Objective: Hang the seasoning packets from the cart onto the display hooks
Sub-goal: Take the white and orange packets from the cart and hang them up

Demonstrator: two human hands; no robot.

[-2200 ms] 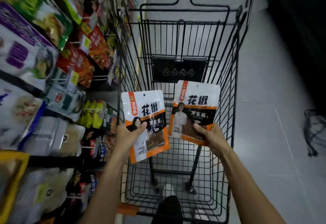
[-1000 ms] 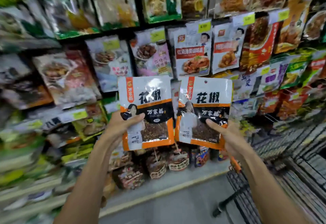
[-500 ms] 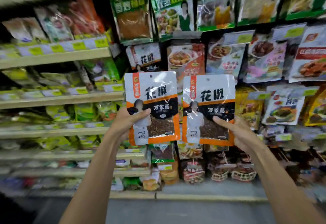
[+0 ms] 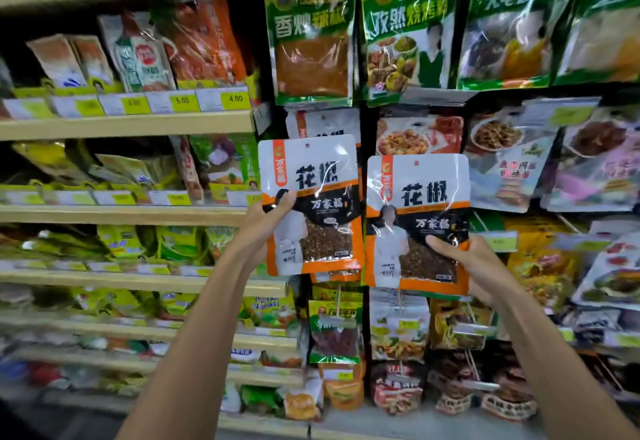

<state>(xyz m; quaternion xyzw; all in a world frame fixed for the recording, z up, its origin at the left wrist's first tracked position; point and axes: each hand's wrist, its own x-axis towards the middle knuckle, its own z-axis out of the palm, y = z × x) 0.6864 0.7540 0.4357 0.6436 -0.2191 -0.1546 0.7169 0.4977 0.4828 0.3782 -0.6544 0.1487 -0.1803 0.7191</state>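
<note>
I hold up two white, orange and black seasoning packets in front of the hanging display. My left hand (image 4: 263, 228) grips the left packet (image 4: 317, 176) by its left edge, thumb across the front. My right hand (image 4: 474, 263) grips the right packet (image 4: 420, 194) at its lower right corner. The left packet sits a little higher and covers most of a matching packet (image 4: 325, 123) that hangs on the display behind it. The hook itself is hidden. The cart is out of view.
Green seasoning bags (image 4: 311, 31) hang in the row above. More hanging packets (image 4: 512, 155) fill the display to the right and below. Wooden shelves (image 4: 124, 124) with price tags and small packets run along the left. The floor edge shows at the bottom.
I have turned from the cart to the display with both packets held up. Since half a second ago the left packet has risen in front of the matching hanging packet.
</note>
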